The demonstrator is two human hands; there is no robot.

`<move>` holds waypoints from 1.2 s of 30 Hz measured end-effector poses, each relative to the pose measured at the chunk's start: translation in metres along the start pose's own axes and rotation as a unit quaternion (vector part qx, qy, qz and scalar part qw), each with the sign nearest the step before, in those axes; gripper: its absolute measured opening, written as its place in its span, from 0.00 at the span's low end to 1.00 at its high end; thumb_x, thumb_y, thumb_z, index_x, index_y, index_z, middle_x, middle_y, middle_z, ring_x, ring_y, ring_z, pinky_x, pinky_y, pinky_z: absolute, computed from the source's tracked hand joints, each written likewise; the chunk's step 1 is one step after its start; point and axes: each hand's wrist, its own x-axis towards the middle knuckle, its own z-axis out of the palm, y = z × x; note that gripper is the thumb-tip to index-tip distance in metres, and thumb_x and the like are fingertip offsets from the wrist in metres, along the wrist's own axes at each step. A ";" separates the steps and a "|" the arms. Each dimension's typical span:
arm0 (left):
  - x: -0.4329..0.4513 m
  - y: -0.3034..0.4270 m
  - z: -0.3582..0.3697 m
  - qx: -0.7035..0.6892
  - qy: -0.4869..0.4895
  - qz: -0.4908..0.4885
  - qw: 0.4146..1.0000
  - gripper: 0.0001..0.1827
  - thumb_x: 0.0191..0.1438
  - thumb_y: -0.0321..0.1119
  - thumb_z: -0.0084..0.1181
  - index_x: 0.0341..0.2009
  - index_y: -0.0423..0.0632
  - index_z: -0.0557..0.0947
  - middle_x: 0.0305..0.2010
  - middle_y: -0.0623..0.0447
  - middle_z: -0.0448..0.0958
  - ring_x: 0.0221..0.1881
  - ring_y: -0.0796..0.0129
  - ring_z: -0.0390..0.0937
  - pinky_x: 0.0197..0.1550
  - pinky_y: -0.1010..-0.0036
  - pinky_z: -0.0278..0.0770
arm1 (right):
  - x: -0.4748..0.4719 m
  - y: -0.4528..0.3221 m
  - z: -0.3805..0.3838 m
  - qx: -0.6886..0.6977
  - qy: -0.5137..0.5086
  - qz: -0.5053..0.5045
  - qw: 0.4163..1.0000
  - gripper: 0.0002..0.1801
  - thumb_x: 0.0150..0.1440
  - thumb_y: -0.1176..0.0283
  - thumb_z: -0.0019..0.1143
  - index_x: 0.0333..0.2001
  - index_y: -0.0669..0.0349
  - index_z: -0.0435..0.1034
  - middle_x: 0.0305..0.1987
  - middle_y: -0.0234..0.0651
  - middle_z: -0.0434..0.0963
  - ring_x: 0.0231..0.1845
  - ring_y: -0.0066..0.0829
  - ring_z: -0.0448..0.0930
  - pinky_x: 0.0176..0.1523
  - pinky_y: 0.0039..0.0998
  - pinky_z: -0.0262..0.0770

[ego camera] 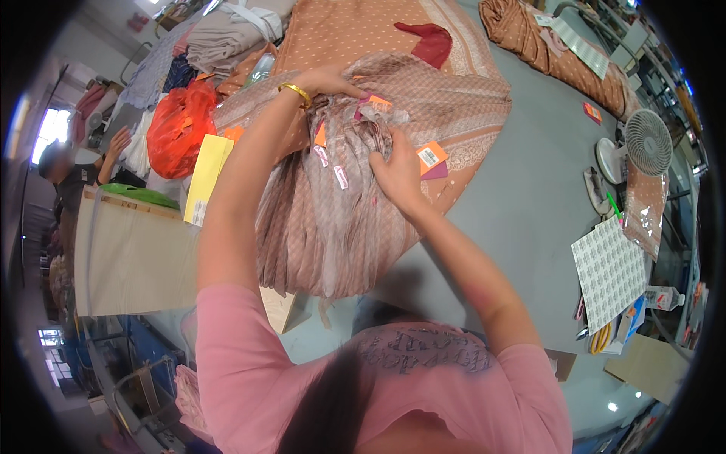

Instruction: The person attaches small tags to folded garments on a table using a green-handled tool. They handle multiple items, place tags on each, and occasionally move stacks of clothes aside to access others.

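Note:
A bundle of thin pinkish-brown checked fabric (431,85) is spread and gathered in front of me, its folds hanging over the near table edge. My right hand (400,170) pinches a bunched part of it between thumb and fingers. Across the upper folds lies my left hand (329,81), a gold bangle on its wrist. One of its fingers reaches a purple and orange tag (377,102); the other fingertips are hidden. Beside my right hand hangs an orange barcode tag (431,156) over a purple one. Small white labels (340,177) show on the folds.
Dotted orange-brown fabric (340,34) lies beyond, with a dark red cloth piece (434,45) on it. A red plastic bag (181,130) and yellow card (207,176) sit left. At right are a small fan (649,142), a sticker sheet (610,272) and a rolled fabric bundle (544,51).

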 end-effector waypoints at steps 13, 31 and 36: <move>-0.004 -0.010 0.033 0.055 0.136 0.069 0.987 0.52 0.50 0.59 0.69 0.69 0.38 0.64 0.64 0.32 0.73 0.63 0.46 0.74 0.65 0.61 0.70 | 0.011 -0.001 0.000 0.156 -0.105 0.133 0.973 0.21 0.53 0.72 0.66 0.49 0.69 0.73 0.41 0.41 0.80 0.43 0.32 0.78 0.51 0.33 0.74; -0.223 -0.071 0.050 0.179 0.359 -0.018 0.916 0.32 0.57 0.46 0.62 0.60 0.39 0.74 0.61 0.33 0.70 0.62 0.39 0.70 0.64 0.55 0.68 | 0.060 -0.003 -0.020 -0.177 -0.279 -0.384 0.862 0.34 0.56 0.57 0.63 0.64 0.56 0.68 0.71 0.45 0.64 0.69 0.50 0.64 0.71 0.52 0.55; -0.272 -0.141 0.040 0.248 0.390 -0.135 0.876 0.32 0.57 0.45 0.63 0.59 0.37 0.74 0.60 0.31 0.71 0.63 0.39 0.70 0.66 0.57 0.67 | 0.086 0.003 -0.008 -0.253 -0.255 -0.389 0.848 0.50 0.56 0.39 0.56 0.72 0.60 0.57 0.78 0.48 0.53 0.79 0.53 0.50 0.76 0.59 0.40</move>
